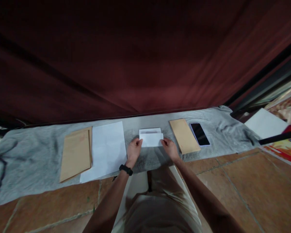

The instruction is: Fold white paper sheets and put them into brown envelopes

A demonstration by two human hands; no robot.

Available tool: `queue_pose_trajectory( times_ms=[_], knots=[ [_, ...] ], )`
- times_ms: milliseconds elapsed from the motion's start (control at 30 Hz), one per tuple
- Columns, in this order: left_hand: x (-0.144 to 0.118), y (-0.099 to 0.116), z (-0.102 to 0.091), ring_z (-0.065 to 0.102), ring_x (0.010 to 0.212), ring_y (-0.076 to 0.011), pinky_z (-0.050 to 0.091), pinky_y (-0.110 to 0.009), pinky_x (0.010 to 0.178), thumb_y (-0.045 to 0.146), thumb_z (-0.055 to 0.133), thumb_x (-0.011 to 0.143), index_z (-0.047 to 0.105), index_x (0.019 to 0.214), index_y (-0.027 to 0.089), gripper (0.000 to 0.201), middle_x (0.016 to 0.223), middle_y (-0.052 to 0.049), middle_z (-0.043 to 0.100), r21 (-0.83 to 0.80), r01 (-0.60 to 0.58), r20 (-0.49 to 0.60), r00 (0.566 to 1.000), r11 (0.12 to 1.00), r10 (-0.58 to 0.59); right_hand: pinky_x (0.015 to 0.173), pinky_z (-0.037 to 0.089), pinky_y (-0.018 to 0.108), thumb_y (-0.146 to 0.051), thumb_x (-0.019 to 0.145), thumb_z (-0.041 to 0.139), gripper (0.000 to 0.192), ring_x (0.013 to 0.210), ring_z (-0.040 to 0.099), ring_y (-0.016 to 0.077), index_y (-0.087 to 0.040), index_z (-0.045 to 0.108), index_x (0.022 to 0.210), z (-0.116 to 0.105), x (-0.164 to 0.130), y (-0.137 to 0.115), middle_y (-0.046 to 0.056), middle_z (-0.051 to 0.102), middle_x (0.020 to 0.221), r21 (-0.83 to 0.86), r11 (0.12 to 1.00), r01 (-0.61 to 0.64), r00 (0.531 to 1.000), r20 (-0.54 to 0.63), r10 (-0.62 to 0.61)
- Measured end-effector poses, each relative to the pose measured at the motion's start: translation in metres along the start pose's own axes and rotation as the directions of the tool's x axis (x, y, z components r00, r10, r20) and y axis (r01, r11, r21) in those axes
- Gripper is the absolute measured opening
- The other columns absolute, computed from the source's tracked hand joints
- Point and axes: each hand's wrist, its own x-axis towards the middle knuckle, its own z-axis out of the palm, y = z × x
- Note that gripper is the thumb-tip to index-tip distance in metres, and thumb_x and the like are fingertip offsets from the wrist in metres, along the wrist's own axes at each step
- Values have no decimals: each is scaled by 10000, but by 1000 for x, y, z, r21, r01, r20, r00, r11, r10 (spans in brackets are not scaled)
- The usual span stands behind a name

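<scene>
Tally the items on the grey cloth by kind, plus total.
Brown envelopes: 2, one far left, one by the phone
White sheets: 1
White envelopes: 1, held by left hand and right hand
Phones: 1
Total: 5

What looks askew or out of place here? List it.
Little stands out. The grey cloth is rumpled at both ends. The brown envelopes and white sheet overlap at a slant. The left hand and right hand hold a white envelope, undamaged.
</scene>
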Motion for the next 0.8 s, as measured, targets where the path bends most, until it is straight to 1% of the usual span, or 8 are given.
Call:
queue_pose_trajectory(
  times_ms=[167,300,367,467,633,800],
  knots=[
    [11,8,0,568,651,-173,340,-286,632,372,518,973,680,784,214,296,691,-16,656,89,73,-8,997,993,-73,721,476,235,-410,1024,491,319,894,731,199,-215,744,1038,-3,11,-11,71,787,970,-168,982,-83,996,19,88],
    [17,14,1,597,662,-197,338,-297,618,384,505,975,696,793,223,310,702,-38,676,135,121,-20,993,983,-120,733,488,231,-450,1042,460,361,931,740,199,-225,738,1087,-4,17,-19,76,789,1000,-288,949,-125,990,32,140],
    [19,15,1,616,682,-205,349,-296,618,384,498,976,705,818,222,307,720,-47,690,146,135,-26,991,980,-133,740,493,233,-450,1049,447,370,938,744,201,-222,735,1097,-4,19,-22,83,788,1013,-322,937,-137,987,33,156],
    [20,16,0,635,708,-197,378,-285,633,381,495,978,709,855,215,298,746,-42,705,131,117,-15,993,984,-116,745,497,231,-443,1052,442,374,943,748,203,-214,732,1106,-4,23,-25,98,787,1022,-347,926,-151,984,34,173],
    [20,11,-5,656,730,-162,445,-256,668,353,502,969,710,927,201,261,803,-17,731,61,67,40,997,996,-70,761,510,240,-450,1059,424,395,951,753,211,-206,730,1113,-4,27,-28,113,785,1021,-402,903,-154,982,38,184],
    [22,9,-5,673,769,-180,464,-271,708,322,544,932,709,891,201,209,825,-30,746,78,80,56,995,994,-85,782,525,247,-431,1060,424,388,953,754,216,-189,723,1112,-4,28,-28,122,783,1012,-409,901,-142,985,28,168]
  ],
)
